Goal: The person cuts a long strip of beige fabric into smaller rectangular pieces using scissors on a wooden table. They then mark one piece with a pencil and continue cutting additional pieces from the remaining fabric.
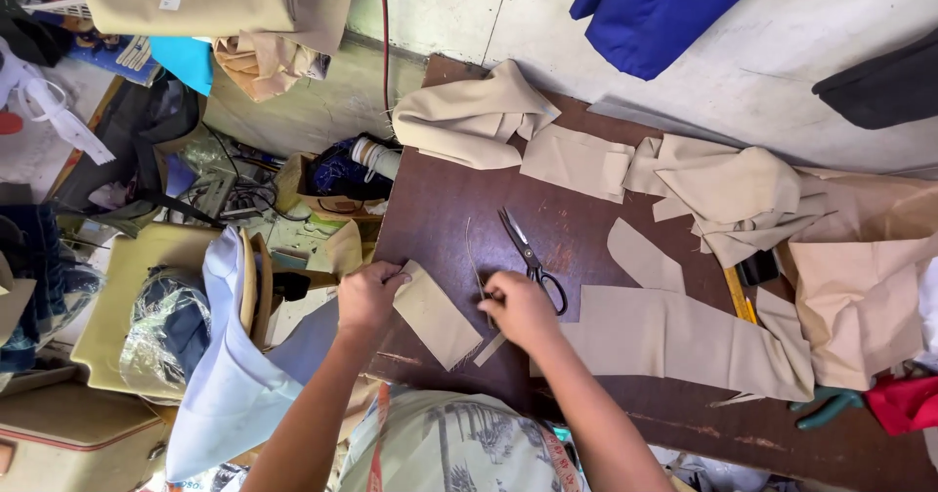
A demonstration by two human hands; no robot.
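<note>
Left hand (369, 297) reaching in from the lower edge, forearm angled up and inward, knuckles uppermost, fingers curled shut and pinching the upper left corner of a small beige fabric piece (437, 316). Right hand (518, 308) just beside it, wrist bent, fingers bunched down onto the table (440, 209) at the piece's right edge, over a narrow beige offcut strip (490, 348); cannot tell whether those fingers actually grip anything.

Small piece: flat, roughly rectangular woven cloth, matte, lying askew near the table's front left corner, between the two hands. Strip: thin sliver, touching its lower right side. Table top: dark brown, worn and scratched, paler scuffs along the front edge. Scissors (531, 257): black handles, steel blades closed, lying just above the right hand, tips pointing away. Long beige panel (674, 341) spread flat to the right, a curved beige cut-out (645, 256) above it. Crumpled beige cloth heaps (474, 116) along the far edge. Yellow ruler (738, 297) partly under cloth at right.

Open dark surface between the scissors and the far heaps; left table edge close beside the left hand, cluttered floor beyond it.
</note>
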